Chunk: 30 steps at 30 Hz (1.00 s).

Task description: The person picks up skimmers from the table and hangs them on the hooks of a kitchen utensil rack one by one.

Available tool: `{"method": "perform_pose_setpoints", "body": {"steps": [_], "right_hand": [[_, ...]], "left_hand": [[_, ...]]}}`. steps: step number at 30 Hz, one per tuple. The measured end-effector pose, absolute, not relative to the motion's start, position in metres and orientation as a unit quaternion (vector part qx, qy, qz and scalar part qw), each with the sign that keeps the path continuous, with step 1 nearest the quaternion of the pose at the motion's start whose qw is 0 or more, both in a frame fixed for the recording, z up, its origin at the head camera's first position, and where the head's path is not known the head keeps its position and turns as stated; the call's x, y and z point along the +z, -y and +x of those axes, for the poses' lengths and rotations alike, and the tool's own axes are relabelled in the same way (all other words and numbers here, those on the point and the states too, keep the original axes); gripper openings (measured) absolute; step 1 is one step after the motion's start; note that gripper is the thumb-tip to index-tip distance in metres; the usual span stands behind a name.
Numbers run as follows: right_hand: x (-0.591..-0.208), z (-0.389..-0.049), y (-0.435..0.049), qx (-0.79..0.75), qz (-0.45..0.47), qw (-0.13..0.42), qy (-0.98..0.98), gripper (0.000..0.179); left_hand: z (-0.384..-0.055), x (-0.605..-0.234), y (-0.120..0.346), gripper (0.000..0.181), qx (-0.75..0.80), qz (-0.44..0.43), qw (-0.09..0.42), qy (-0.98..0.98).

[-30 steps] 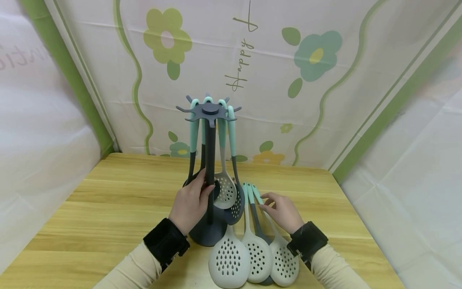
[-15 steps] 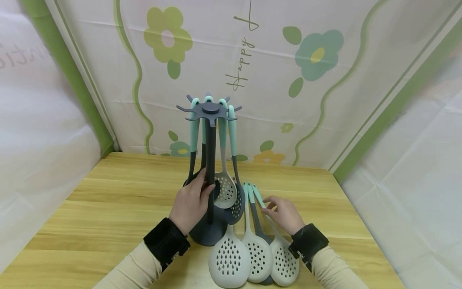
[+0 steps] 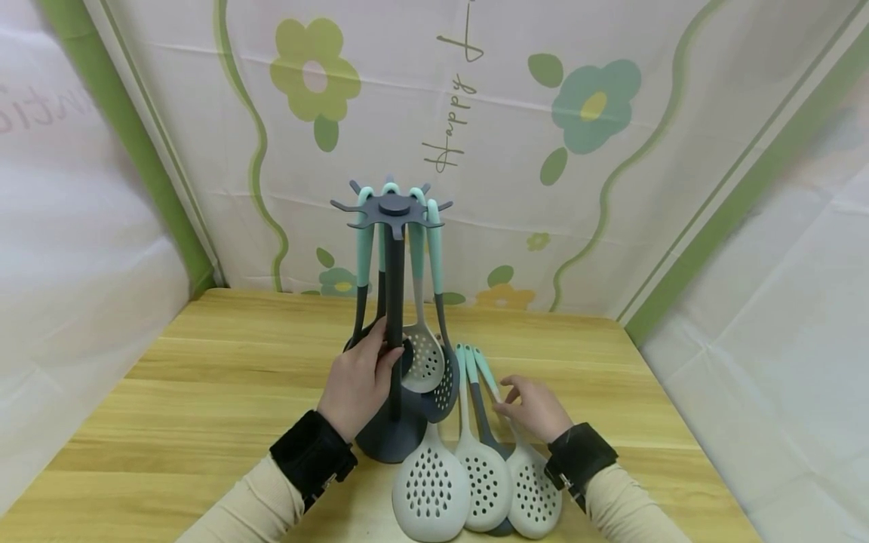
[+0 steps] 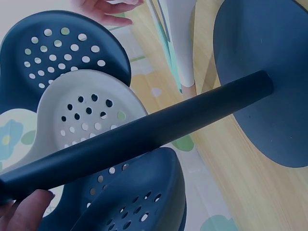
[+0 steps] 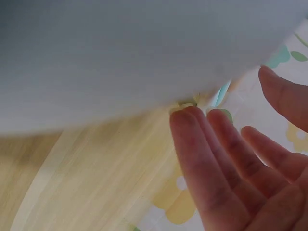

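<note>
In the head view my left hand grips the dark pole of a utensil stand, just above its round base. Hooked on the stand's top are several utensils with mint handles, among them a light grey skimmer and a dark perforated one. My right hand is over the handle of the rightmost light grey skimmer on the table. In the right wrist view its fingers are extended, with the thumb well apart. A blurred pale surface fills the top there.
Left of that skimmer lie another light grey skimmer, a dark-shafted utensil mostly underneath, and a wide light grey head with drop-shaped holes. The wooden table ends at a flowered cloth behind; cloth walls flank both sides.
My right hand has shifted slightly toward me, down along the rightmost skimmer's handle. The left hand, the stand and the utensils look unmoved.
</note>
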State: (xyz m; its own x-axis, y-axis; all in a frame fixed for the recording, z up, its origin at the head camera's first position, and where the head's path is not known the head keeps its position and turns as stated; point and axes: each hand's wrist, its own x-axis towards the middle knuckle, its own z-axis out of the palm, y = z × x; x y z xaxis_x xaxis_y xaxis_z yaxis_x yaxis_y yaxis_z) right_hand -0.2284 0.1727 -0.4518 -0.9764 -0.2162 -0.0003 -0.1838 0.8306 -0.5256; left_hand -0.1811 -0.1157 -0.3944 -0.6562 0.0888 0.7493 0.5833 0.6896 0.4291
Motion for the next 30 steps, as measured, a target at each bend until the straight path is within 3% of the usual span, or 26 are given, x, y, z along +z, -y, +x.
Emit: {"method": "perform_pose_setpoints", "body": {"steps": [13,24,30], "right_hand": [[-0.4521,-0.2267,-0.1708,-0.254,-0.105,0.064,-0.959,0.051],[-0.4514,-0.2229,-0.1703,-0.241,-0.100,0.102,-0.960,0.032],[-0.4523,-0.2249,-0.1727,-0.243,-0.096,0.107,-0.959,0.030]], "left_hand": [[-0.1801,-0.3939,0.1154,0.031,-0.338,-0.197,0.361,0.847],[-0.1799,-0.3949,0.1157,0.031,-0.344,-0.196,0.355,0.847],[-0.1809,-0.3927,0.1194,0.033,-0.371,-0.204,0.320,0.847]]}}
